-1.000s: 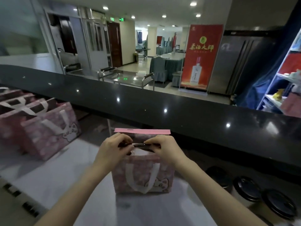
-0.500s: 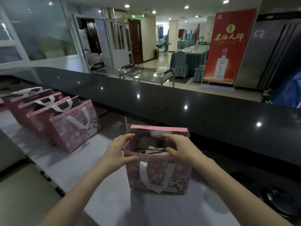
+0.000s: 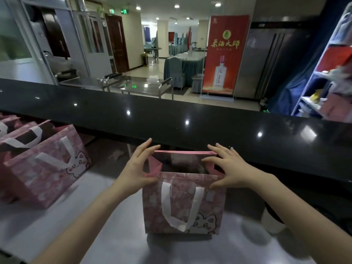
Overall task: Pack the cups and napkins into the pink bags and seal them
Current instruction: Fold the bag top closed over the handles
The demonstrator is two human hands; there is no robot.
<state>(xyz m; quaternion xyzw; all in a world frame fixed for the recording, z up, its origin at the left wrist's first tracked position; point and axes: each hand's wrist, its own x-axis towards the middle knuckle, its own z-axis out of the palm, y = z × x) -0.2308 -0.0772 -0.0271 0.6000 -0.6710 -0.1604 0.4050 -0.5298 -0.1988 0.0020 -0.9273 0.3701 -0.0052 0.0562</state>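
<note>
- Grey worktop (image 3: 76, 235) runs under our forearms, nearest to us, and carries what we handle.
- Straight ahead on it, the pink bag (image 3: 182, 204) stands upright with its mouth open. A white ribbon handle hangs down its front and a cartoon cat sits at the lower right corner. The inside is dark, so we cannot tell what it holds.
- Our left hand (image 3: 136, 168) lies against the left end of the bag's mouth. Its fingers are straight and close together, reaching to the far rim, and the thumb touches the near rim.
- Our right hand (image 3: 229, 168) sits at the right end, fingers straight and spread over the far rim, thumb on the front panel's top edge.
- Just right of the bag, partly hidden by our right forearm, we make out a blurred white cup (image 3: 272, 221) with a dark lid.
- To the left, well apart, a row of pink bags (image 3: 43, 168) stands one behind another.
- Beyond them a glossy black counter (image 3: 190, 115) crosses the whole view.
- Past it we see a steel trolley (image 3: 137, 86), a red banner (image 3: 224, 54) showing a bottle, and a shelving unit (image 3: 314, 73) at far right.
</note>
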